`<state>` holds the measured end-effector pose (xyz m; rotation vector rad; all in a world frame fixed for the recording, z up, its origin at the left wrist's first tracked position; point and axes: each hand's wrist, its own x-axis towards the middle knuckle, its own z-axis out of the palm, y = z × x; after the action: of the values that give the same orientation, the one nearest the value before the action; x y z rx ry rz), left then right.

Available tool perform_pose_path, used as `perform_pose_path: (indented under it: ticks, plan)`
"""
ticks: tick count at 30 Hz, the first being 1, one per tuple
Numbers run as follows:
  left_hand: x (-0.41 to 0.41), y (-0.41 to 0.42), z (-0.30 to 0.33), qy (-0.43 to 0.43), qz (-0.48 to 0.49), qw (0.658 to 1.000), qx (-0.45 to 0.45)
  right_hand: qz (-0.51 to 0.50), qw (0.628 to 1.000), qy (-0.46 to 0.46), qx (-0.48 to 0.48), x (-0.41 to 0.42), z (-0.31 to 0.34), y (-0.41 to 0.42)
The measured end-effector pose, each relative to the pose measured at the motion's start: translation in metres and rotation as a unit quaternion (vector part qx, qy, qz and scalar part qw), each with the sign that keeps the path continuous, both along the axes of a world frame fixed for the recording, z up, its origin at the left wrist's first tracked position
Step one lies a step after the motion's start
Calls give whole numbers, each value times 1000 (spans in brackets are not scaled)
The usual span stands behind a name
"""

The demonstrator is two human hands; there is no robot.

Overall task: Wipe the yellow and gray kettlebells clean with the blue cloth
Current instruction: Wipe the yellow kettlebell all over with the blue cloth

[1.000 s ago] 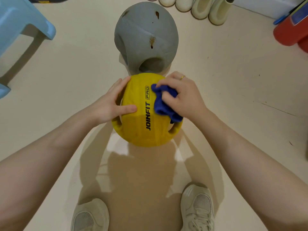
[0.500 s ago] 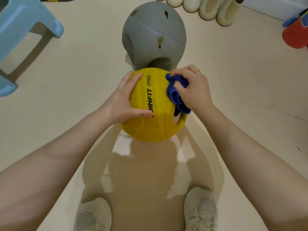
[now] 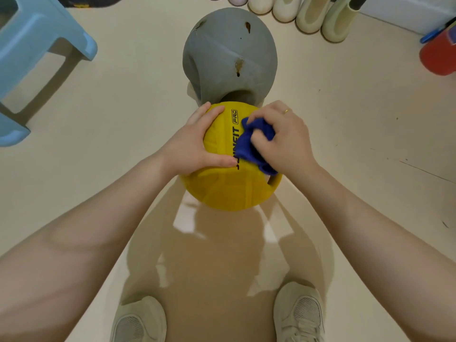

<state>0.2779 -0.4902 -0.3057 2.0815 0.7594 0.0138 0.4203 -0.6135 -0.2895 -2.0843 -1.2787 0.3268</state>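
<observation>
pale shoes (image 3: 299, 314) planted on the cream floor (image 3: 370, 156) | yellow kettlebell (image 3: 229, 186) just ahead of them | left hand (image 3: 195, 146) clasps its left side, thumb across the lettering | right hand (image 3: 283, 139) bunches the blue cloth (image 3: 254, 141) against its top | gray kettlebell (image 3: 229, 55) just behind, brown-spotted | blue stool (image 3: 37, 50) far left

I see the left hand (image 3: 195, 144) gripping the yellow kettlebell (image 3: 227, 191) on the floor (image 3: 357, 134), the right hand (image 3: 283, 138) pressing the bunched cloth (image 3: 251, 144) onto it, and the gray kettlebell (image 3: 229, 55) just behind.
</observation>
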Motion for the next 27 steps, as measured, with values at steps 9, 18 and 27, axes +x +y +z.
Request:
perform_pose_path:
  ticks: [9,18,27]
  plan:
    - [-1,2,0,6,14,1000,-8,17,998,-20,49,-10,-7,-1]
    - [-13,18,-8,-23,15,997,-71,-10,998,-60,11,6,-5,7]
    - [-22,24,-14,-33,30,989,-138,121,978,-165,47,-28,-4,13]
